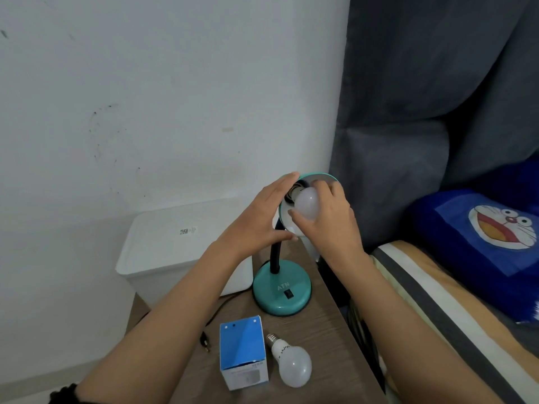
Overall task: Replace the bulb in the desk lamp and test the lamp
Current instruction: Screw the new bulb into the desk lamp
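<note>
A teal desk lamp stands on the wooden bedside table, its round base carrying a black switch. Its shade is tipped up toward me. My left hand cups the shade's left rim. My right hand grips a white bulb whose base sits at the socket inside the shade. A second white bulb lies on its side on the table, beside a blue and white bulb box.
A white lidded plastic bin stands left of the table against the wall. The lamp's black cord and plug lie on the table's left edge. A bed with a blue cartoon pillow and grey headboard is right.
</note>
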### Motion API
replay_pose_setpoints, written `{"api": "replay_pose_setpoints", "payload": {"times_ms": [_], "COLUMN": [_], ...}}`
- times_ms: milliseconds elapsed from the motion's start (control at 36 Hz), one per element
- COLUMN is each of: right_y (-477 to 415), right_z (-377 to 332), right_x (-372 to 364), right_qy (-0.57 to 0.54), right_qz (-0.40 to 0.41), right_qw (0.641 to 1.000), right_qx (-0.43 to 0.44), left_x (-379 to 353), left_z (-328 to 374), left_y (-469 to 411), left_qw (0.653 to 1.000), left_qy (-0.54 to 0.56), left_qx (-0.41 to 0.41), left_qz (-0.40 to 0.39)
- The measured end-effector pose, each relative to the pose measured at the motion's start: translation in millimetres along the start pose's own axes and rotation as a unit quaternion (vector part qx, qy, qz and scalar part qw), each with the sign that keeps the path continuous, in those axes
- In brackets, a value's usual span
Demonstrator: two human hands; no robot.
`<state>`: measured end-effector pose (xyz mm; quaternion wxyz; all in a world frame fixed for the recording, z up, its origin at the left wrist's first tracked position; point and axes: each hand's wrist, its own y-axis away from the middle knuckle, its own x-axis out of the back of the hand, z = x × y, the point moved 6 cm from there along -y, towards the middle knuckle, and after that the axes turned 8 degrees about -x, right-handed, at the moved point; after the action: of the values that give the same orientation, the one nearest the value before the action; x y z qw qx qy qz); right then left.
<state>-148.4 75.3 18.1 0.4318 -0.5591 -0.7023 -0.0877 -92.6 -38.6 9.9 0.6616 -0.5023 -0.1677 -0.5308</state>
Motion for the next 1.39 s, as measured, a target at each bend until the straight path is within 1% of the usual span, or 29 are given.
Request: {"api": "replay_pose_setpoints", "payload": {"times_ms": [139, 250, 389, 472, 556, 639, 694, 806, 917, 972, 1056, 1111, 1167, 1250, 1306, 1389], "right_y": [2.2, 3.7, 8.0, 10.0, 7.8, 4.8, 3.8, 3.8, 6.1, 6.5, 5.2, 4.4, 2.7, 0.7, 1.6, 4.3], "right_z": [-2.9, -6.2, -12.1, -13.5, -7.0, -4.5, -5.2, -3.9, -0.8, 3.9, 14.7, 18.0, 19.9, 19.5, 18.1, 14.8], "right_x": [5.4, 5.1, 4.1, 3.5, 0.1, 0.1, 1.4, 5.4, 8.8, 8.8, 3.8, 0.4, -1.2, -1.5, -3.7, -4.8], "right_qy": [0.039, 0.059, 0.068, 0.059, 0.057, -0.001, -0.039, -0.045, -0.065, -0.075, -0.114, -0.14, -0.167, -0.213, -0.235, -0.216], "right_qz": [0.027, 0.019, 0.034, 0.044, 0.019, -0.003, -0.005, -0.003, 0.018, 0.029, 0.024, 0.021, 0.023, 0.024, 0.007, -0.002], "right_qw": [0.999, 0.998, 0.993, 0.991, 0.995, 0.999, 0.998, 0.999, 0.997, 0.995, 0.984, 0.976, 0.97, 0.964, 0.96, 0.971], "right_qx": [0.007, 0.018, 0.089, 0.108, 0.08, 0.051, 0.04, 0.014, -0.025, -0.061, -0.138, -0.164, -0.173, -0.157, -0.152, -0.106], "left_x": [-0.2, -0.3, -0.1, -0.1, 1.0, 1.6, 1.7, 2.7, 1.7, 1.0, 1.7, 2.7, 3.5, 2.9, 2.5, 3.1], "left_z": [1.0, 2.1, 2.9, 3.0, 1.1, 1.2, 1.8, 2.4, 3.0, 2.8, 3.4, 3.7, 4.0, 4.3, 4.0, 3.6], "left_y": [0.6, 0.0, 0.0, -0.3, 0.2, 1.1, 1.4, 1.6, 1.0, 1.6, 2.7, 3.2, 3.3, 2.6, 2.2, 2.1], "left_qw": [1.0, 1.0, 1.0, 1.0, 1.0, 1.0, 1.0, 1.0, 1.0, 1.0, 1.0, 1.0, 1.0, 1.0, 1.0, 1.0], "left_qy": [0.003, 0.002, 0.0, -0.001, 0.004, 0.004, 0.005, 0.0, -0.004, -0.001, -0.004, -0.004, -0.003, -0.007, -0.005, -0.006], "left_qx": [0.006, 0.003, -0.001, -0.004, 0.004, 0.005, 0.005, 0.004, 0.005, 0.009, 0.011, 0.013, 0.016, 0.013, 0.014, 0.01], "left_qz": [-0.001, -0.001, -0.002, -0.004, -0.002, -0.003, -0.004, -0.004, -0.008, -0.008, -0.008, -0.008, -0.01, -0.013, -0.012, -0.008]}}
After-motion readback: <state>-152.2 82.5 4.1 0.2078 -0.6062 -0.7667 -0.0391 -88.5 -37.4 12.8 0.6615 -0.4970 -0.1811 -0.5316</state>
